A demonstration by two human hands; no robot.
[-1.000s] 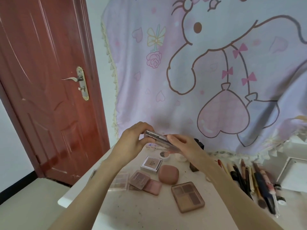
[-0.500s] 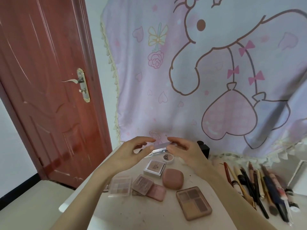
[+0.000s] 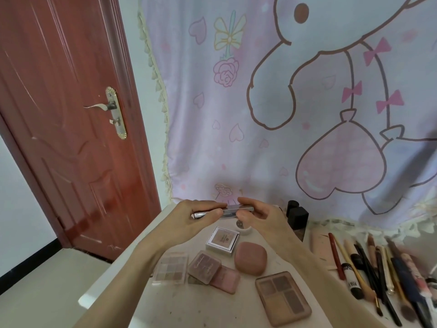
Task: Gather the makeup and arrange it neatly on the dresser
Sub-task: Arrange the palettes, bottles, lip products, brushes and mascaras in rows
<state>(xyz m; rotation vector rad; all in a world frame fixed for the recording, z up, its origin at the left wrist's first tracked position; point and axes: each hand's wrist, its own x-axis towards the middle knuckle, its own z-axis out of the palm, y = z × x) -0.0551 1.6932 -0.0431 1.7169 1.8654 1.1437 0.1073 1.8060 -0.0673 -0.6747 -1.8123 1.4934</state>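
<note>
Both hands hold a flat silver makeup case (image 3: 230, 210) level above the back of the white dresser (image 3: 189, 308). My left hand (image 3: 191, 218) pinches its left end, my right hand (image 3: 262, 216) pinches its right end. Below them lie a clear nine-pan palette (image 3: 171, 268), two small pink compacts (image 3: 214, 271), a white boxed compact (image 3: 223, 239), a rounded pink case (image 3: 251, 258) and a four-pan tan palette (image 3: 282, 298). A row of brushes and pencils (image 3: 378, 275) lies at the right.
A black square bottle (image 3: 296, 216) and a small white jar (image 3: 243, 227) stand behind the hands. A cartoon fabric hanging (image 3: 283, 102) covers the wall. A red wooden door (image 3: 71, 126) stands left of the dresser's left edge.
The silver case has gone from tilted to level and sits lower, closer to the dresser's back. The view has shifted closer and downward.
</note>
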